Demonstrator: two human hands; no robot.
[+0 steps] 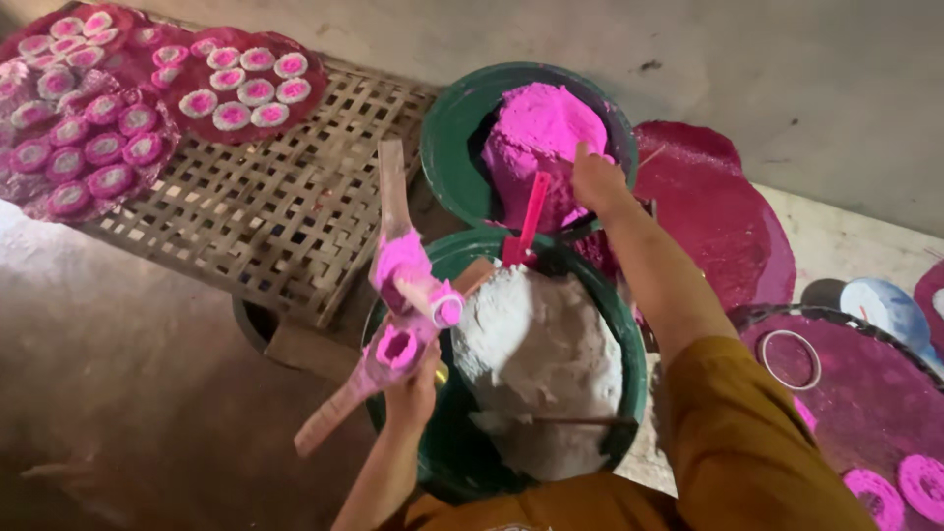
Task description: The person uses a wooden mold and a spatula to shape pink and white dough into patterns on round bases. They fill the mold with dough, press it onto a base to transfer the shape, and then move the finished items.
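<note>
Left hand raised, fist closed round the handle of a pink-stained wooden press mould, held tilted over the rim of the near green basin of white dough. Right arm stretched forward, right hand fingers down, pressing into pink dough in the far green basin; grip hidden, cannot tell. Woven bamboo rack on the left.

Dim, warm light falls softly; the floor left of the woven bamboo rack sinks into brown shadow. Motion blur smears the hands, and the pink powder glows oversaturated without glare.
</note>
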